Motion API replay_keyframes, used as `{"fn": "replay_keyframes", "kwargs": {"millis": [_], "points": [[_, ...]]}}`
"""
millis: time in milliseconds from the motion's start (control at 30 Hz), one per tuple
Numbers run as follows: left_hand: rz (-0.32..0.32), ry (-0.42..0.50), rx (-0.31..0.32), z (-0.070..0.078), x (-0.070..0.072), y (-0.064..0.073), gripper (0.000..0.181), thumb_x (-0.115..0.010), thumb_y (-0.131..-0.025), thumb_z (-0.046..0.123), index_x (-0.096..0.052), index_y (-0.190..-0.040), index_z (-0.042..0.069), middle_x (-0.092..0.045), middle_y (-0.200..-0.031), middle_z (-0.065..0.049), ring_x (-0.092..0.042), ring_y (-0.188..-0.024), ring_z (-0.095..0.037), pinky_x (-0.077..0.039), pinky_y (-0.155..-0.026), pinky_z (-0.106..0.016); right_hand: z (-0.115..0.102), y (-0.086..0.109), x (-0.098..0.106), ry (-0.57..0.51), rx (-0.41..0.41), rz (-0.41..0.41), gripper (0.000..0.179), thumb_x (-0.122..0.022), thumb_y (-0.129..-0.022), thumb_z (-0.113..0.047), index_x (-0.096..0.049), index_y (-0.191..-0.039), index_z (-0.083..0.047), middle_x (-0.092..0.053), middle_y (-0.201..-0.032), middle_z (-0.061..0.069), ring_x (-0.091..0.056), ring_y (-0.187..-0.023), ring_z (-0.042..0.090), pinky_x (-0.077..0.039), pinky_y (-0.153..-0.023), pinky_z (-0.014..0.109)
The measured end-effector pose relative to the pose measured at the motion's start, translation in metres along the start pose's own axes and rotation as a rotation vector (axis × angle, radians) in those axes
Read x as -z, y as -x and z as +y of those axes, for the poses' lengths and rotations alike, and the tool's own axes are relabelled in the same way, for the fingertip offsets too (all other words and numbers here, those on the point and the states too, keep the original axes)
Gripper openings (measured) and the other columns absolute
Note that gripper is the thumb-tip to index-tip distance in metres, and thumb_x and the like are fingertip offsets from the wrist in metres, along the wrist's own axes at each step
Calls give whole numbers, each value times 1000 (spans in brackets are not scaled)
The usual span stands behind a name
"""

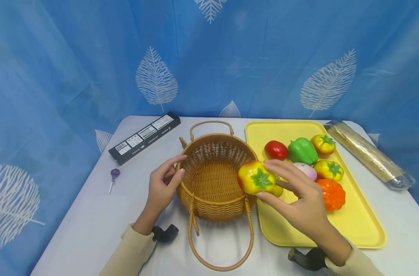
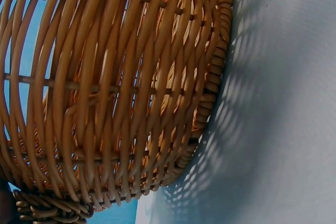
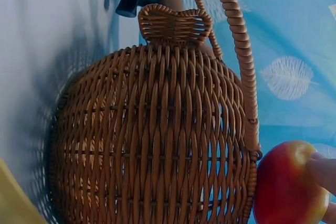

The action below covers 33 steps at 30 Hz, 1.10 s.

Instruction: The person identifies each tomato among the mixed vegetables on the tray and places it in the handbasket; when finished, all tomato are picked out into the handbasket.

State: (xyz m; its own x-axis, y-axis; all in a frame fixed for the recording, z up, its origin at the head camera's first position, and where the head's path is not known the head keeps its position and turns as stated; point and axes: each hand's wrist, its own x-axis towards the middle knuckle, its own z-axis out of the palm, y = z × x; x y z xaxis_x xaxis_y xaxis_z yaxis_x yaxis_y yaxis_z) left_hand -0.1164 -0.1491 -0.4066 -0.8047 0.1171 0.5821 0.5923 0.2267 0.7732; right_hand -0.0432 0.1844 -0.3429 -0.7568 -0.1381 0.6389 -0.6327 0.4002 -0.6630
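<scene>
My right hand [image 1: 304, 201] holds a yellow-and-red toy tomato [image 1: 256, 178] with a green star-shaped top, pinched between thumb and fingers. It is over the right rim of a brown wicker basket [image 1: 213, 212]. In the right wrist view the tomato's red side [image 3: 286, 182] shows beside the rim, fingertips on it. At the basket's left rim my left hand [image 1: 164, 184] has its thumb and index finger apart, tips overlapping the rim. The basket's woven side [image 2: 115, 77] fills much of the left wrist view. Its inside shows bare weave, and one handle [image 1: 221, 267] lies toward me.
A yellow tray [image 1: 285, 232] on the right bears several toy vegetables, among them a green pepper [image 1: 302, 150] and an orange pumpkin [image 1: 332, 194]. Beyond it lies a wrapped roll [image 1: 370, 153]. On the left are a black box [image 1: 145, 137] and a purple lollipop [image 1: 114, 173].
</scene>
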Motion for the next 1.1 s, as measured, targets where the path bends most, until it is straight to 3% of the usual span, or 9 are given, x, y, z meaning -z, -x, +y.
{"fn": "replay_keyframes", "kwargs": {"millis": [333,700,867,1000,1100], "points": [[-12,-10,-2,-4,1,0,36,-65,-96,2,-68,-131,9,-34,-60,3,-26,-50,-10,-27,-48,-25,2,-5,-8,28,22,-10,68,-91,-62,8,-70,-127,-2,-66,-131,13,-61,-122,17,-54,-83,20],[-7,-1,2,-1,0,1,37,-65,-95,0,-68,-131,7,-34,-60,1,-26,-50,-10,-27,-47,-25,2,-13,-17,72,-38,-75,68,-92,-72,-2,-68,-134,-16,-61,-137,-1,-60,-123,20,-57,-83,27],[-4,-2,-2,-1,0,1,37,-65,-94,-2,-67,-130,3,-35,-60,0,-27,-50,-11,-28,-47,-25,3,-18,-22,137,-45,-111,65,-92,-75,-14,-67,-135,-20,-60,-138,-4,-57,-127,18,-51,-94,23],[-4,-4,9,-2,0,2,37,-65,-95,1,-68,-131,7,-33,-60,0,-27,-51,-11,-28,-47,-25,4,-23,-28,158,-10,-133,63,-92,-76,-20,-68,-135,-21,-62,-136,-5,-57,-127,18,-44,-104,23],[-4,-4,12,-2,0,2,36,-65,-96,2,-68,-131,9,-32,-60,1,-26,-51,-11,-27,-47,-25,4,-26,-32,154,2,-146,62,-91,-77,-21,-68,-135,-21,-61,-137,-5,-58,-127,17,-44,-104,23]]}}
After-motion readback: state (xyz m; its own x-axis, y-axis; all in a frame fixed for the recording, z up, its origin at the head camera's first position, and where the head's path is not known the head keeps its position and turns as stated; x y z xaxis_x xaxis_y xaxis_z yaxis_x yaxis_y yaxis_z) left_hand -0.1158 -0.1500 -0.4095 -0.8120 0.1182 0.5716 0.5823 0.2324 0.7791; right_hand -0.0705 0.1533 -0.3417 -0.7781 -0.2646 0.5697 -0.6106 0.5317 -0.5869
